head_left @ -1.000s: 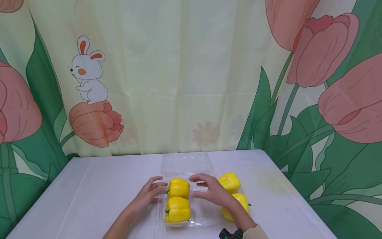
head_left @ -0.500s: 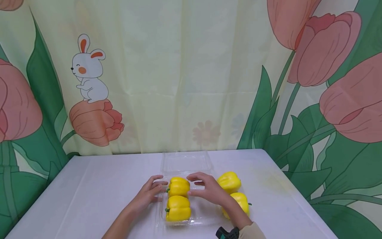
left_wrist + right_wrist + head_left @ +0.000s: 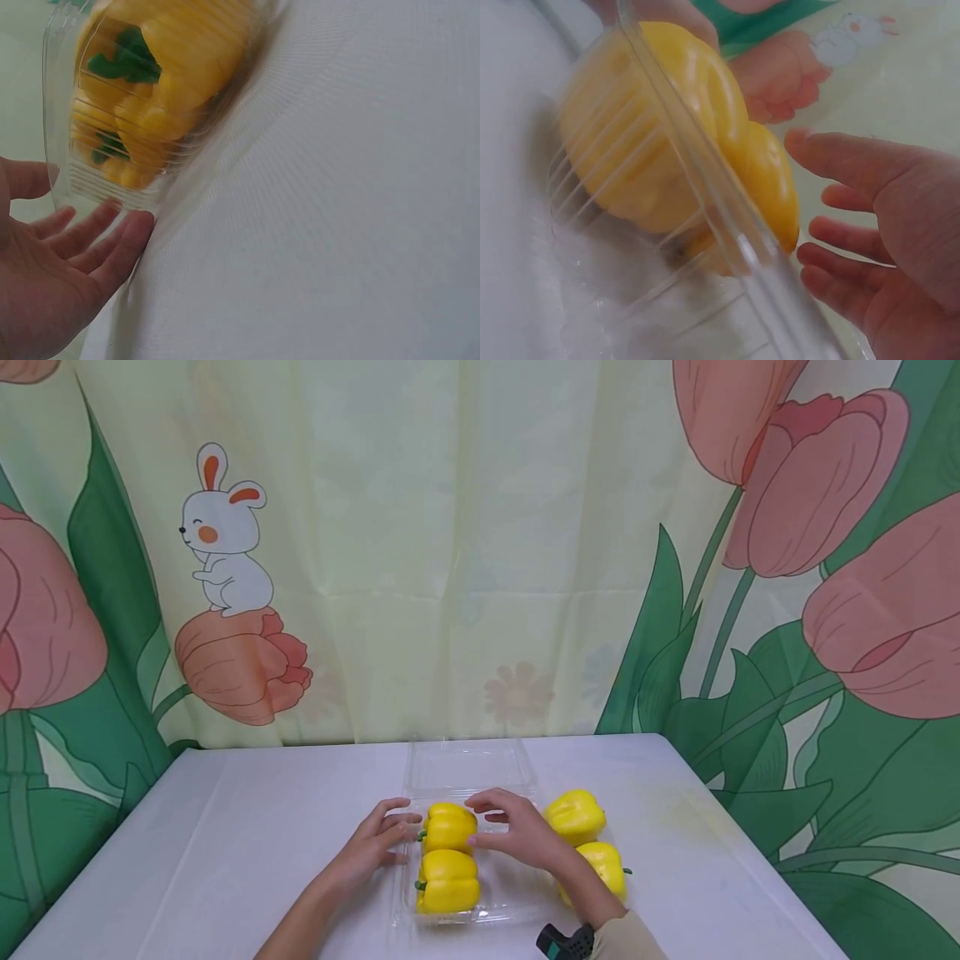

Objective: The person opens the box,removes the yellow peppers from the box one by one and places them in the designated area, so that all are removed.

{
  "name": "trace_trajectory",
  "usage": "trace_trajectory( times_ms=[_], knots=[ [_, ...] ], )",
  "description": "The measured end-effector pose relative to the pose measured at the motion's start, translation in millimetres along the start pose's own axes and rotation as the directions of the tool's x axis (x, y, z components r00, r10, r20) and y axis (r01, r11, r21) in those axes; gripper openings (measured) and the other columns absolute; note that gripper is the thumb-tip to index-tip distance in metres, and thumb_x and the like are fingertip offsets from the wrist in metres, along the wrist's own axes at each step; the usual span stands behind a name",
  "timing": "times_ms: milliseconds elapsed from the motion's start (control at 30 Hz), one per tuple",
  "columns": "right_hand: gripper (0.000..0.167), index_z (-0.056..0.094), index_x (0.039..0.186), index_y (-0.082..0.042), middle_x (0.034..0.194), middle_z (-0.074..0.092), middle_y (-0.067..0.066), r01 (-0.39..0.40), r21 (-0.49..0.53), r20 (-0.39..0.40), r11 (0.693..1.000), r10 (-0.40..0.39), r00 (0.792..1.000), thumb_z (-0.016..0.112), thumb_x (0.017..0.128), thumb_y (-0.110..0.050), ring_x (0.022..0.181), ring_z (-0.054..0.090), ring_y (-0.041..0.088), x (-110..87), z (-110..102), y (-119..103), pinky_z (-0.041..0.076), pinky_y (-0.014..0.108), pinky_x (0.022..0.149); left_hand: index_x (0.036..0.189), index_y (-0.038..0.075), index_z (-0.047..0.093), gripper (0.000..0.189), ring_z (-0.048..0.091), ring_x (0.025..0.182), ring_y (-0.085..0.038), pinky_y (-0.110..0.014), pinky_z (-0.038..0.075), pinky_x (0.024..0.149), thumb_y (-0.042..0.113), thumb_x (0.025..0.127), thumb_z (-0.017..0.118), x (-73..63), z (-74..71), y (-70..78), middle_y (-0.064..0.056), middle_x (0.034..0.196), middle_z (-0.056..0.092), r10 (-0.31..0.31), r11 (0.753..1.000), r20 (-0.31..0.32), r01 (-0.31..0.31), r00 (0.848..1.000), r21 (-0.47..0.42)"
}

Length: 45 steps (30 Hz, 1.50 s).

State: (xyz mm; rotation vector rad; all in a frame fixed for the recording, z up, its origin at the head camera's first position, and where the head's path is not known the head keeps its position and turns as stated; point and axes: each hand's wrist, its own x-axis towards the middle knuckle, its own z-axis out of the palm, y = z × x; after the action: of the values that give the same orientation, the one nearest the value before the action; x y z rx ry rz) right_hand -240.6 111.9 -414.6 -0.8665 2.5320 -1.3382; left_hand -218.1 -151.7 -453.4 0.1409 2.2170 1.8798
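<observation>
Two yellow bell peppers, a far one (image 3: pixel 448 827) and a near one (image 3: pixel 448 881), lie in a row along the left side of a clear plastic clamshell box (image 3: pixel 517 897). My left hand (image 3: pixel 369 846) is at the box's left wall, its fingertips against the outside of the ribbed plastic in the left wrist view. There the green stems (image 3: pixel 127 56) show through the wall. My right hand (image 3: pixel 521 833) reaches over the box from the right, fingers bent and spread, thumb tip right at the far pepper's side. In the right wrist view, that hand's fingers (image 3: pixel 847 236) hold nothing.
Two more yellow bell peppers, one farther back (image 3: pixel 576 817) and one nearer (image 3: pixel 609 870), are at the box's right; my right forearm partly covers the nearer one. The box's lid (image 3: pixel 468 768) lies open behind it on the white tablecloth (image 3: pixel 247 827). A printed curtain (image 3: pixel 390 568) hangs behind.
My right hand has moved slightly left, its thumb and fingers coming up to the far pepper. The left hand and the peppers keep their places.
</observation>
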Motion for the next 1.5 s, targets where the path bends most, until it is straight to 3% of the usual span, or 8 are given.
trace_trajectory(
  times_ms=[867,1500],
  knots=[
    [0.043,0.060,0.123,-0.016,0.124,0.061,0.000,-0.027,-0.030,-0.011,0.999,0.026,1.000,0.074,0.085,-0.031,0.114,0.059,0.021,7.2,8.8,-1.9,0.051,0.042,0.100,0.144,0.014,0.032,0.048,0.060,0.117,-0.027,-0.038,0.057,0.088,0.027,0.101,0.048,-0.5,-0.3,0.8,-0.017,0.141,0.052,-0.008,1.000,-0.005,0.008,1.000,-0.006],
    [0.048,0.059,0.124,-0.020,0.125,0.061,-0.003,-0.049,-0.096,-0.016,0.994,0.047,0.999,0.076,0.082,-0.034,0.111,0.058,0.017,10.4,14.7,1.4,0.054,0.037,0.095,0.145,0.008,0.028,0.050,0.059,0.114,-0.026,-0.042,0.057,0.090,0.025,0.101,0.047,-3.7,-2.8,3.0,-0.023,0.141,0.048,0.038,0.999,0.041,-0.037,0.998,-0.030]
  ],
)
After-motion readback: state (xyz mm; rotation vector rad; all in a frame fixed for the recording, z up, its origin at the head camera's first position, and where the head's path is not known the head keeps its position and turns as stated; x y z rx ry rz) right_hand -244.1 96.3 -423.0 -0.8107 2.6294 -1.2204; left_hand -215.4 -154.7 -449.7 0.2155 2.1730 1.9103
